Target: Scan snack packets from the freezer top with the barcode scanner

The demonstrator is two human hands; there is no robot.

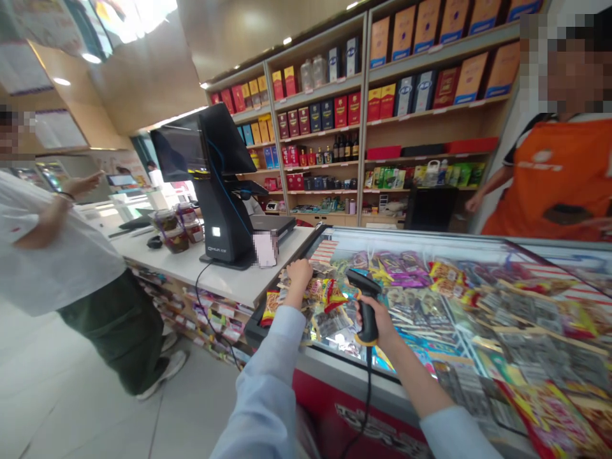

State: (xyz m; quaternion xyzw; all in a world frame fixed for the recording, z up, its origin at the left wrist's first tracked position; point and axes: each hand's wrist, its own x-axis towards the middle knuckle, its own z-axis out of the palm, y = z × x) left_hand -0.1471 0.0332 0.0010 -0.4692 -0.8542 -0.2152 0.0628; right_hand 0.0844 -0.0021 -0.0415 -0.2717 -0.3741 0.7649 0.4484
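Observation:
My right hand (377,319) is wrapped round the grip of a black barcode scanner (366,299) with orange trim, its head aimed left at a yellow and red snack packet (325,293). My left hand (299,273) is closed on the far side of that packet, holding it on the glass lid of a chest freezer (430,319). The scanner's black cable hangs down the freezer's red front. Both my sleeves are light blue.
A black checkout terminal (220,185) stands on the white counter (229,277) to the left, beside snack tubs (176,229). A person in a white shirt (52,255) stands left; a person in an orange apron (559,172) stands behind the freezer. Shelves of boxed goods line the back wall.

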